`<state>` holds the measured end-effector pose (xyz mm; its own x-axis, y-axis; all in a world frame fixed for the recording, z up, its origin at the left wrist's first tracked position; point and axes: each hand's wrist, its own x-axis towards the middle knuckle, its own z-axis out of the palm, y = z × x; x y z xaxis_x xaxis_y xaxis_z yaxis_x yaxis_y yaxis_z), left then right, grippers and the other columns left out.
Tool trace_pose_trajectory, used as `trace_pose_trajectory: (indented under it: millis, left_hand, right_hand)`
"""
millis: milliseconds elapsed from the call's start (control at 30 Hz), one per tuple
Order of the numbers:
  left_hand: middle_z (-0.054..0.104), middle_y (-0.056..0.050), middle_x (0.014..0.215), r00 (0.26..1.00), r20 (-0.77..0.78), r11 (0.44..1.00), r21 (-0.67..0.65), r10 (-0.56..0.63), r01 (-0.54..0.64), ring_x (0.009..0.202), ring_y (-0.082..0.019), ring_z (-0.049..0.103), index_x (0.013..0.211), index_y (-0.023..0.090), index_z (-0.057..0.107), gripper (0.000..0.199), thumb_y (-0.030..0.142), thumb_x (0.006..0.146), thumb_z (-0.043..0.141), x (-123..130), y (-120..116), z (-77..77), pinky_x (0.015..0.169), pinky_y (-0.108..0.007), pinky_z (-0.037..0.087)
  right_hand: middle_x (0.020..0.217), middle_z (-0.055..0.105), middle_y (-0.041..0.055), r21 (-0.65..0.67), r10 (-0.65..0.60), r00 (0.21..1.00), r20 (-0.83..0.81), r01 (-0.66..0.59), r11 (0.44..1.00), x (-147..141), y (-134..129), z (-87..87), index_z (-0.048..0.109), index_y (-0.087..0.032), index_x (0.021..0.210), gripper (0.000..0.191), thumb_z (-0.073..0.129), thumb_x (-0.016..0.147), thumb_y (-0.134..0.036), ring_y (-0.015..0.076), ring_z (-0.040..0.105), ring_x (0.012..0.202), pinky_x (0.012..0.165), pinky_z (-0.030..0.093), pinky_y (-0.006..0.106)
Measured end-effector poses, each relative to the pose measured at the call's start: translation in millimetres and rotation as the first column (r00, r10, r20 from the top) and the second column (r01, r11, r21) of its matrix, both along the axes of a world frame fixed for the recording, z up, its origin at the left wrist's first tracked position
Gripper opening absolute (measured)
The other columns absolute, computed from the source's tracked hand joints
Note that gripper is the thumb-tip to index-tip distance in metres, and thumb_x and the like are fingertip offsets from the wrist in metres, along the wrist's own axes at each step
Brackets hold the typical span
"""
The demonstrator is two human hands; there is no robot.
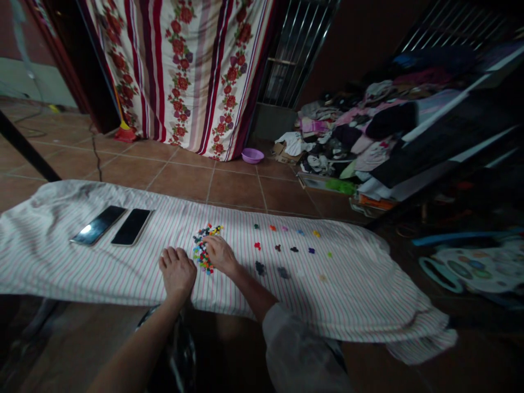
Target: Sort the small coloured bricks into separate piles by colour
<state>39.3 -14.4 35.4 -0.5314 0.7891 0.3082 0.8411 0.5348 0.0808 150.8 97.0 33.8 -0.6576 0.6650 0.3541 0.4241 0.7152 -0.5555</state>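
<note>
A heap of small multicoloured pieces lies on a striped cloth. My right hand reaches over the heap from its right side, fingertips pressed together at the pieces; what they hold, if anything, is too small to tell. My left hand rests on the cloth just left of the heap, its fingers curled and close together, their undersides hidden. To the right, little groups sorted by colour sit in rows, among them red, orange, purple and dark grey ones.
Two phones, one beside the other, lie on the cloth at the left. Beyond the cloth, a purple basin stands on the tiled floor by a flowered curtain. Piled clothes fill the back right.
</note>
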Motion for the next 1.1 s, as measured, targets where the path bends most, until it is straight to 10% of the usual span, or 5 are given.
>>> trace_pose_trajectory:
  millis: [267, 600, 1100]
  left_hand:
    - [0.054, -0.027, 0.129, 1.0, 0.013, 1.0, -0.015, 0.012, -0.011, 0.129, -0.037, 0.045, 0.113, 0.003, 0.057, 0.039, 0.024, 0.087, 0.037, 1, 1, 1.9, 0.106, -0.049, 0.031]
    - [0.054, -0.028, 0.13, 1.0, 0.022, 1.0, 0.015, 0.0, 0.0, 0.129, -0.038, 0.044, 0.114, 0.002, 0.058, 0.039, 0.024, 0.086, 0.041, 0, 2, -0.4, 0.106, -0.051, 0.031]
    - [0.054, -0.027, 0.125, 1.0, 0.001, 1.0, 0.024, -0.009, 0.009, 0.128, -0.037, 0.043, 0.108, 0.003, 0.058, 0.039, 0.026, 0.087, 0.035, 0, -1, 0.3, 0.104, -0.049, 0.032]
  right_hand:
    - [0.12, 0.068, 0.0078, -0.076, -0.359, 0.929, 0.095, 0.366, 0.927, -8, 61, -9.9, 0.069, -0.022, 0.116, 0.039, 0.046, 0.088, -0.007, 0.0203, 0.058, 0.115, 0.105, 0.04, 0.036]
    - [0.112, 0.071, 0.0039, -0.039, -0.106, 0.978, 0.178, 0.115, 0.993, -28, 44, -8.8, 0.072, -0.023, 0.105, 0.029, 0.048, 0.092, -0.013, 0.0168, 0.062, 0.108, 0.101, 0.041, 0.031]
    - [0.122, 0.066, 0.0101, 0.129, 0.029, 1.0, -0.004, -0.028, 0.991, 26, -35, -15.0, 0.069, -0.018, 0.113, 0.033, 0.045, 0.091, -0.01, 0.021, 0.053, 0.122, 0.109, 0.041, 0.04]
